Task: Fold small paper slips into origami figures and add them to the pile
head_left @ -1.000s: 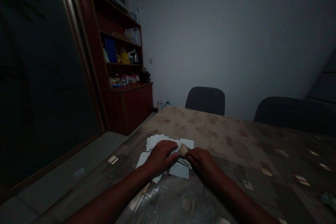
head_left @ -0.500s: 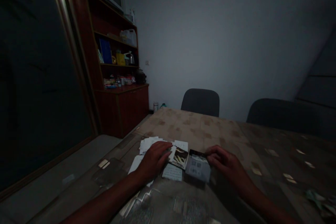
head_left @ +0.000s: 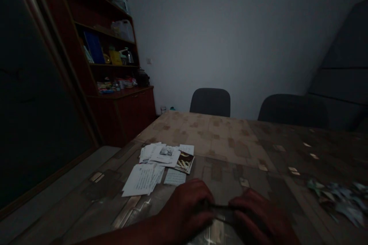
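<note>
Near the front of the table, my left hand (head_left: 192, 207) and my right hand (head_left: 258, 216) are closed on opposite ends of a thin card (head_left: 222, 207). Only a narrow dark strip of it shows between the fingers, so its printed face is hidden. Just beyond my left hand lies a small sheet with lines of writing (head_left: 174, 178). Behind that sits a dark picture card (head_left: 184, 160) with pale shapes on it. White printed cards (head_left: 140, 178) overlap to the left, and another loose stack (head_left: 165, 154) lies farther back.
Crumpled or torn paper scraps (head_left: 342, 201) lie at the right of the patterned table (head_left: 201, 132). Two grey chairs (head_left: 210, 101) stand along the far side. A reddish-brown cabinet (head_left: 135, 109) with filled shelves is at the back left.
My left hand has left the paper pile and come right to grip the card with my right hand. Both hands and the card are closer to me. The view has shifted right.
</note>
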Demonstrator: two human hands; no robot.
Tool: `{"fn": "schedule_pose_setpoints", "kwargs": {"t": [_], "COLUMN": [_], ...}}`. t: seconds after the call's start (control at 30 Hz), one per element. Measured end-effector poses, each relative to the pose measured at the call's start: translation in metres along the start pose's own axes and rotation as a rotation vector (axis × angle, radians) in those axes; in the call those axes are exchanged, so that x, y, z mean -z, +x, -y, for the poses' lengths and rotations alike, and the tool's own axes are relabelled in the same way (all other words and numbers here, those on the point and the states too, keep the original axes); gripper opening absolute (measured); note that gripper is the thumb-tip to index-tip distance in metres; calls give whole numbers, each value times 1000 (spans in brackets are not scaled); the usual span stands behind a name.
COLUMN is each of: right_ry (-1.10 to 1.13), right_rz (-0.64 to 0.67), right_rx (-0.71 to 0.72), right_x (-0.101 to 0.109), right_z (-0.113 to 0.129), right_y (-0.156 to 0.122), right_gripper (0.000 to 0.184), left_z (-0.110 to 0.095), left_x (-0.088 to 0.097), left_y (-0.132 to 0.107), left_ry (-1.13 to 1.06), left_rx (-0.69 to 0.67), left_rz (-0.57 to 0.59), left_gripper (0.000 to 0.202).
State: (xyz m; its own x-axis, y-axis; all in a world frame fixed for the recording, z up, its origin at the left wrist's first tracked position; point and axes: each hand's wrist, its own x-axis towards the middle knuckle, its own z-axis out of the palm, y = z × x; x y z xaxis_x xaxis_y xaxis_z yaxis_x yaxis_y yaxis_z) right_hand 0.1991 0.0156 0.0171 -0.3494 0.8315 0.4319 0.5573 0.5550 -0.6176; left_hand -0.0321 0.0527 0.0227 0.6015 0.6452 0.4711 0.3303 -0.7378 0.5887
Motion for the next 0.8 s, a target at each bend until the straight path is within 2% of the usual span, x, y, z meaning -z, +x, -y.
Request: {"fn": "schedule_pose_setpoints", "kwargs": {"t": [0.07,0.13,0.27,0.37,0.43,0.53,0.57,0.63,0.7,0.8], "right_ry": [-69,-88,-137,-232,-263,-226,-188,-100,-67,-128], "right_rz": [82,148,238,258,266,286,294,373,344,298], "right_rx": [149,239,278,334,343,292,270,130,-4,-88], "right_x": [-1,-3,-13,-20,-23,-21,-19,-16,-16,-21], "right_z": [2,4,4,-1,-5,-4,-2,3,8,9], "right_y": [-5,-8,-8,-10,-13,-17,-17,-15,-12,-7], "right_gripper": [13,12,18,22,25,29,30,24,22,20], "left_z": [6,13,23,24,23,24,24,24,22,18], "left_x": [-7,-13,-19,-17,-16,-15,-14,-13,-10,-6], "left_y": [-8,-18,-34,-36,-35,-36,-38,-43,-50,-57], "left_ry": [136,215,229,187,165,173,175,169,154,148], "left_rx": [-235,-330,-330,-289,-309,-320,-286,-186,-118,-111], "left_rz": [29,35,133,148,143,160,169,175,170,159], "left_gripper": [17,29,31,27,26,22,21,20,20,16]}}
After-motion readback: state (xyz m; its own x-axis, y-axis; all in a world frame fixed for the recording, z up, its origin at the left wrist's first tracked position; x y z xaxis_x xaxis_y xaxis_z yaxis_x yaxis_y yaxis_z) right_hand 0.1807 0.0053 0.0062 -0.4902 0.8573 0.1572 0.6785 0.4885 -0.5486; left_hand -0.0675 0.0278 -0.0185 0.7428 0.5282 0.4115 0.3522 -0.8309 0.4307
